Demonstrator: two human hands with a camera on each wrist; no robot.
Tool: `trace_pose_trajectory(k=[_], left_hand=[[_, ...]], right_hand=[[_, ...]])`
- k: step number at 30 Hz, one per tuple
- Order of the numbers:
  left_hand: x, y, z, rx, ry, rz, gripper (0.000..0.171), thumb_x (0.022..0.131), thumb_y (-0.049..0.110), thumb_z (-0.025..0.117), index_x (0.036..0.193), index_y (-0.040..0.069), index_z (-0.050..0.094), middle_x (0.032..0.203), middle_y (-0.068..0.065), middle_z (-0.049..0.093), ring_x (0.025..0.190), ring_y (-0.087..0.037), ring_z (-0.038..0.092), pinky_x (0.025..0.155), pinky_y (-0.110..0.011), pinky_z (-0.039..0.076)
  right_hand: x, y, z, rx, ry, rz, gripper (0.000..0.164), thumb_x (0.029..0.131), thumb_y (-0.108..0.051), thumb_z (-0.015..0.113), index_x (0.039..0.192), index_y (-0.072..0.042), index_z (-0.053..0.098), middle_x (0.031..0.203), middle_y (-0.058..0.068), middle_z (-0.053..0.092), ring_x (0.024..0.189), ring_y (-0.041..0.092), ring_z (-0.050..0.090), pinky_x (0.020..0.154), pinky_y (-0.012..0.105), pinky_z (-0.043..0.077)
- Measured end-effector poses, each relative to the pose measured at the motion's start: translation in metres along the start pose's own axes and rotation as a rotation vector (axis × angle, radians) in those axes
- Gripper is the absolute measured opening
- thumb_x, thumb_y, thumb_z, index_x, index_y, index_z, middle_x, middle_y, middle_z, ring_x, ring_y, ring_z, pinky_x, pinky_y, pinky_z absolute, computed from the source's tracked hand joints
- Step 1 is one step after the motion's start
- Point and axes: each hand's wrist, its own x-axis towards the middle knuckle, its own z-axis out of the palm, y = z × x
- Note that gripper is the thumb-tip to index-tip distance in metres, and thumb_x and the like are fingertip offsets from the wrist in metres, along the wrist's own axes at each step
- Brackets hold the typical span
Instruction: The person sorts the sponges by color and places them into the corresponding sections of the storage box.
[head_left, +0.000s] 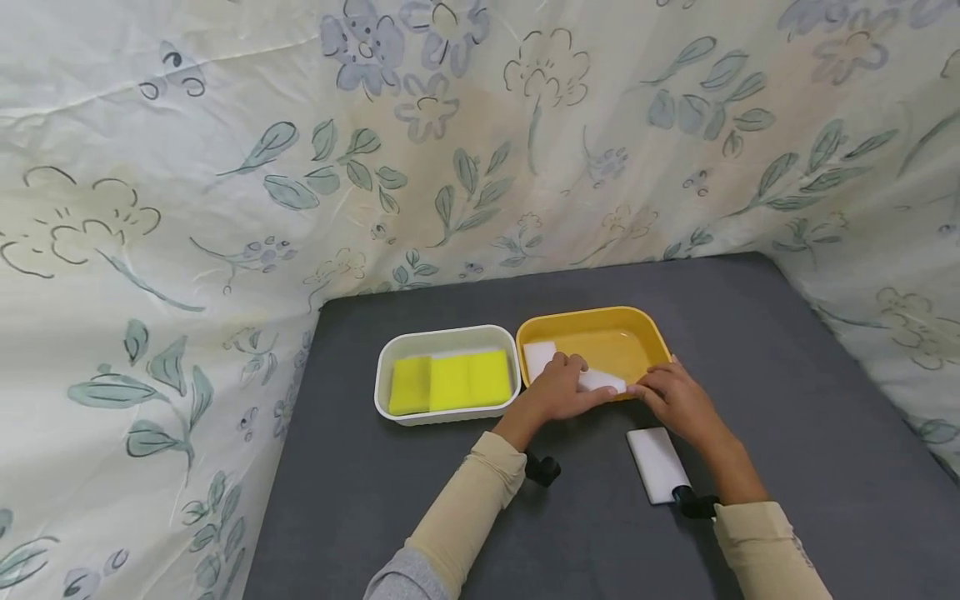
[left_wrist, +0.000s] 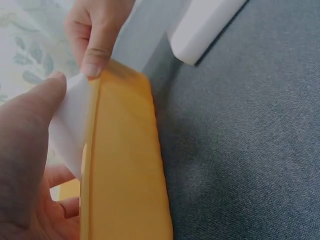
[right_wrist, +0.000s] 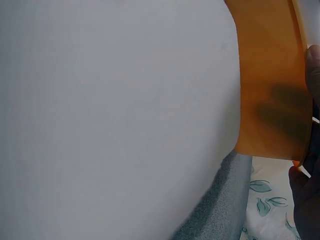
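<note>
A yellow tray (head_left: 622, 342) lies on the dark table. Inside its front edge my left hand (head_left: 558, 390) holds a white sponge block (head_left: 600, 381) between thumb and fingers. In the left wrist view that block (left_wrist: 72, 120) tilts up against the tray's rim. My right hand (head_left: 678, 400) pinches the tray's front right corner, its thumb outside the rim beside the block's end. Another white block (head_left: 538, 357) sits in the tray's left end. Below the right hand a third white block (head_left: 660, 465) lies on the table; a pale surface (right_wrist: 115, 110) fills most of the right wrist view.
A white tray (head_left: 450, 335) with yellow sponges (head_left: 468, 381) stands just left of the yellow tray, nearly touching it. Flowered cloth (head_left: 480, 167) hangs behind and on both sides of the dark tabletop (head_left: 352, 517).
</note>
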Motion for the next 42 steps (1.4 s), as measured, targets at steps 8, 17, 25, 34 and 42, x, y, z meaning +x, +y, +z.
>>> trace_pose_trajectory(k=[8,17,25,34,42], left_hand=[[0.001,-0.005,0.003,-0.013,0.0,0.079,0.065,0.096,0.068,0.047,0.136,0.019,0.06,0.131,0.0,0.055,0.112,-0.012,0.051,0.099,-0.029,0.043],[-0.001,-0.002,0.004,0.036,-0.012,0.084,0.06,0.097,0.068,0.043,0.145,0.034,0.056,0.135,-0.005,0.048,0.12,-0.018,0.044,0.095,-0.032,0.043],[0.0,0.001,0.008,0.107,0.0,0.052,0.064,0.094,0.073,0.042,0.146,0.038,0.053,0.114,-0.002,0.045,0.101,-0.017,0.04,0.076,-0.028,0.039],[-0.001,0.001,0.008,0.113,-0.011,0.075,0.06,0.097,0.069,0.04,0.149,0.038,0.049,0.116,-0.001,0.048,0.103,-0.016,0.043,0.078,-0.028,0.04],[-0.003,0.006,0.006,0.132,0.062,0.06,0.051,0.1,0.056,0.048,0.146,0.033,0.052,0.127,-0.007,0.051,0.109,-0.02,0.046,0.086,-0.031,0.044]], right_hand=[[0.0,0.002,0.004,0.002,-0.008,0.003,0.017,0.086,-0.018,0.078,0.089,-0.001,0.076,0.092,0.014,0.068,0.099,0.036,0.056,0.115,0.058,0.02],[-0.001,0.003,0.005,0.004,-0.011,-0.015,0.013,0.087,-0.016,0.078,0.087,-0.003,0.076,0.091,0.011,0.068,0.101,0.037,0.056,0.112,0.062,0.022],[-0.003,0.005,0.006,0.0,-0.007,-0.009,0.014,0.087,-0.017,0.078,0.09,-0.003,0.077,0.091,0.01,0.068,0.101,0.036,0.056,0.113,0.062,0.022],[-0.003,0.003,0.005,0.002,-0.004,-0.005,0.014,0.087,-0.018,0.078,0.089,-0.004,0.076,0.092,0.01,0.067,0.1,0.036,0.056,0.113,0.061,0.021],[-0.003,0.003,0.006,0.018,0.024,-0.027,0.013,0.084,-0.017,0.08,0.089,-0.005,0.077,0.091,0.011,0.068,0.098,0.035,0.057,0.113,0.061,0.021]])
